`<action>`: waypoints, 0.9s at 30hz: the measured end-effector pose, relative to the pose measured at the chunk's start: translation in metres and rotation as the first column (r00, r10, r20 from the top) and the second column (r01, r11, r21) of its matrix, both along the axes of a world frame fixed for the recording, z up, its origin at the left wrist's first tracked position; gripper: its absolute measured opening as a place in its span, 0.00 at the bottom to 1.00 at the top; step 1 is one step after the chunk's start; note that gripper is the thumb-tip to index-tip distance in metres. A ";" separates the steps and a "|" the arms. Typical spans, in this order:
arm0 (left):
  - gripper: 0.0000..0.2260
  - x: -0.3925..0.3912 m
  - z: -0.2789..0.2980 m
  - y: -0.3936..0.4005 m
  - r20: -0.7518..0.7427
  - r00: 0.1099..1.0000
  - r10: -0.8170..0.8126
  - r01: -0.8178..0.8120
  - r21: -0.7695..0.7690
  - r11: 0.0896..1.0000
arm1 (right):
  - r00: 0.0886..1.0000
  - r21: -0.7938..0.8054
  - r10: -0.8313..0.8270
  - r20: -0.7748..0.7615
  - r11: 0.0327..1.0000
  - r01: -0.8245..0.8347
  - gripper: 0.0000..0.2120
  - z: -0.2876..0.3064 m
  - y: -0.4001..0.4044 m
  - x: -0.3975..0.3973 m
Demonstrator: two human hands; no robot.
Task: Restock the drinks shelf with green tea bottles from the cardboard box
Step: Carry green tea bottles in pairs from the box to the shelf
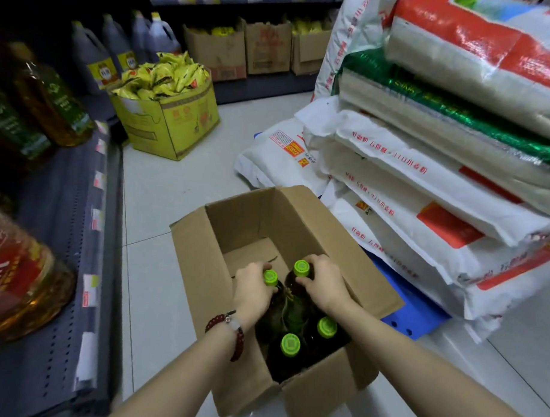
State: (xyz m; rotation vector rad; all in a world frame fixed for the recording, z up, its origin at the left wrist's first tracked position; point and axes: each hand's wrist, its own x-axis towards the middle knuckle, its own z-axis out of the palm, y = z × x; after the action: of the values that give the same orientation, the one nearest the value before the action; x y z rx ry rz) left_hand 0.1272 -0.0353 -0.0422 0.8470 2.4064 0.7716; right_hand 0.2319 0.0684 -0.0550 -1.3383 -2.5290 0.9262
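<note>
We look down into an open cardboard box (237,228) on the floor. Our left hand (251,290) and right hand (324,284) each have fingers wrapped around a green-capped bottle's neck; two more bottles (290,348) stand nearer us.

An open cardboard box (289,301) sits on the floor (173,193) near the middle. Four bottles (290,345) stand in its near end; its far end is bare. The left hand (251,290) and right hand (324,284) each rest on a far bottle. Shelving (66,246) with oil bottles (45,97) runs along the left. Stacked sacks (438,177) lie right. A box of packets (167,103) stands far left.
</note>
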 end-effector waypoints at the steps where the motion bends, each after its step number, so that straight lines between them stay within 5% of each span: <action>1: 0.22 0.000 -0.002 0.002 0.017 0.999 0.047 -0.048 0.026 0.999 | 1.000 -0.023 -0.013 -0.025 1.000 0.012 0.17 -0.002 0.002 -0.002; 8: 0.17 -0.005 -0.016 0.022 0.221 0.945 0.242 -0.286 0.192 0.939 | 0.964 -0.283 -0.194 -0.180 0.949 0.138 0.15 -0.019 0.006 -0.010; 12: 0.20 -0.009 -0.024 0.025 0.411 0.872 0.265 -0.355 0.159 0.921 | 0.954 -0.323 -0.211 -0.212 0.936 0.136 0.16 -0.022 0.008 -0.012; 18: 0.08 -0.011 -0.031 0.027 0.600 0.747 0.287 -0.448 0.136 0.883 | 0.925 -0.393 -0.271 -0.268 0.907 0.152 0.12 -0.026 0.006 -0.017; 22: 0.07 -0.011 -0.032 0.028 0.753 0.594 0.284 -0.572 0.148 0.807 | 0.889 -0.495 -0.343 -0.303 0.854 0.161 0.13 -0.029 0.004 -0.018; 27: 0.13 -0.006 -0.026 0.021 0.805 0.529 0.269 -0.613 0.143 0.777 | 0.822 -0.647 -0.466 -0.327 0.745 0.165 0.13 -0.019 0.003 -0.016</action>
State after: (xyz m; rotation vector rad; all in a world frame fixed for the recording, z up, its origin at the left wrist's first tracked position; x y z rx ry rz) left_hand 0.1214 -0.0144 -0.0678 -0.0791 1.6760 1.5286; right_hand 0.2156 0.0710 -0.0736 -1.3971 -1.6049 1.7936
